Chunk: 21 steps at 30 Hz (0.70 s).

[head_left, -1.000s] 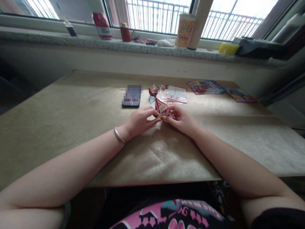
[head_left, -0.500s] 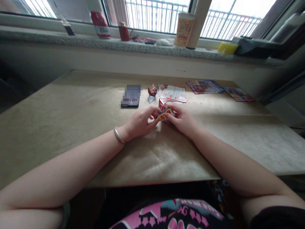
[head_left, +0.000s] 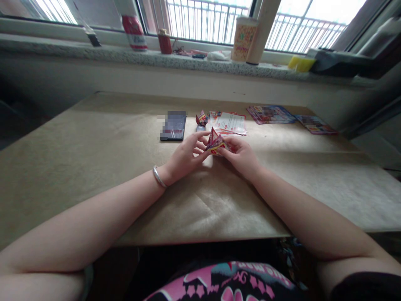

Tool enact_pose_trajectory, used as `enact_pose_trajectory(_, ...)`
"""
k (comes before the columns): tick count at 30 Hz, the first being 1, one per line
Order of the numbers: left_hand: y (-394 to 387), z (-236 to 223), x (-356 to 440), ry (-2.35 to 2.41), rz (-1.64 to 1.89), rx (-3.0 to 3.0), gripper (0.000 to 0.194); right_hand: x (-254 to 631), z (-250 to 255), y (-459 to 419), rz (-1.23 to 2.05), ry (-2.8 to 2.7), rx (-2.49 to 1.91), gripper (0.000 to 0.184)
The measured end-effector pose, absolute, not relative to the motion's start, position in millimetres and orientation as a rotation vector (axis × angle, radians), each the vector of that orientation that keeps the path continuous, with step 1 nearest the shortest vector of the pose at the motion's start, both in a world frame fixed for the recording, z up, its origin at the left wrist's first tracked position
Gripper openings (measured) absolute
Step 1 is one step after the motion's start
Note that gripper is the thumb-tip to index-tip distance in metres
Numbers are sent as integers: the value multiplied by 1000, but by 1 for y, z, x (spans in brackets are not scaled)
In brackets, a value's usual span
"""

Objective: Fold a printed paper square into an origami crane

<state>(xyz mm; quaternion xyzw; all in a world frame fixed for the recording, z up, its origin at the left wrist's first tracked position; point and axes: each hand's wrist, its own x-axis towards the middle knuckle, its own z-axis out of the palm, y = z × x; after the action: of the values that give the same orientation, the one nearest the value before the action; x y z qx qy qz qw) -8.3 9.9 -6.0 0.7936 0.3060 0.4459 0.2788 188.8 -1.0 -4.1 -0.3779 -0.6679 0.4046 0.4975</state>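
A small folded paper piece [head_left: 214,143], printed red, yellow and white, is held just above the brown table [head_left: 94,142] between both hands. My left hand [head_left: 185,158], with a silver bracelet on its wrist, pinches the piece's left side with thumb and fingertips. From the right, my right hand [head_left: 240,155] grips it with curled fingers. Behind the hands lie another small folded paper piece [head_left: 201,118] and a stack of printed leaflets [head_left: 228,123].
A dark phone [head_left: 173,126] lies left of the leaflets. Two colourful flyers [head_left: 271,114] sit at the back right. On the stone windowsill [head_left: 94,52] stand a red can [head_left: 134,32], a paper cup [head_left: 243,39] and small clutter.
The folded paper piece has been lifted slightly and turned between the fingers; both hands shifted a little farther from me.
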Motion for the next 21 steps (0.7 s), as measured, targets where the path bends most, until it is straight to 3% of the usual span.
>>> enact_pose_trajectory(11,4,1,-5,882,1224,2270,30,185,-3,-4,960,-1576,-987,28)
enact_pose_trajectory(21,7,-6,-4,813,1176,2121,43,184,-5,-4,971,-1571,-934,29)
